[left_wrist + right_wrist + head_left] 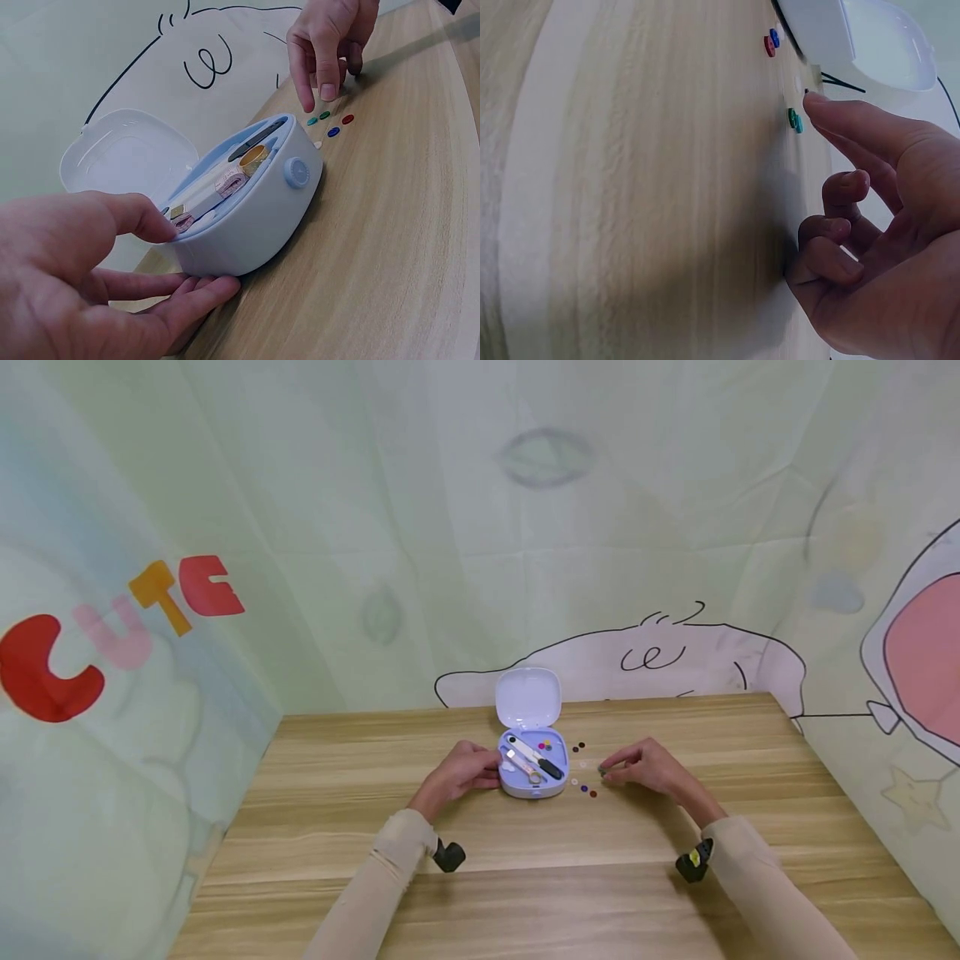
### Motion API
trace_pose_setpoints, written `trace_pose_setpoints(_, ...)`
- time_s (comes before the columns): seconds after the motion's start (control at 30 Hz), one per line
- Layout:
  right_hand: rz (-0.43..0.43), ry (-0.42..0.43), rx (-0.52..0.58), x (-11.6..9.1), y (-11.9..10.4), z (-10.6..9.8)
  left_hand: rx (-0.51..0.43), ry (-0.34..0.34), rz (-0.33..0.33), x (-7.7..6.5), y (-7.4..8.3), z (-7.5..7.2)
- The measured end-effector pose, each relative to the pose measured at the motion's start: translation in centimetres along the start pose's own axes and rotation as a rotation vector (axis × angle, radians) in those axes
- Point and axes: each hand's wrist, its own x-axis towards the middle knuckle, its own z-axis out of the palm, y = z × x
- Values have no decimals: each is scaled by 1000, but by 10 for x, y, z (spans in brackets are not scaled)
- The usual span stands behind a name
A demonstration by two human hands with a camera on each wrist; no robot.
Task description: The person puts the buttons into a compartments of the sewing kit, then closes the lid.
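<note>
One open white box (259,229) stands on the tabletop (525,910), with the left hand (467,766) pinching its left wall, thumb at the rim and fingers lower down. Right of the box, the right hand (651,767) has thumb and forefinger parted near a green button (325,115) and a teal button (312,121); a blue button (334,132) and a red button (348,119) lie closer to the box, which contains a black-handled tool (551,769).

The left wrist view looks, tilted, from close behind the left fingers (131,214); the right wrist view, from behind the right fingers (877,124). Both share the green button (325,115) near the latter. The head view faces forward-down from high behind all fingers.
</note>
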Motion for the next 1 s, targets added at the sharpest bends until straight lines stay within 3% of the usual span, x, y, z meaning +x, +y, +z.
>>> trace_pose_setpoints(0.4, 2, 26, -96, 2, -1, 5, 8, -4, -7, 3, -1, -1)
trace_pose_setpoints(0.63, 7, 42, -96, 0, -5, 7, 4, -2, -5, 2, -1, -1)
trace_pose_setpoints(1.0, 10, 20, -146, 2, -9, 8, 13, -11, 1, 2, -1, -2)
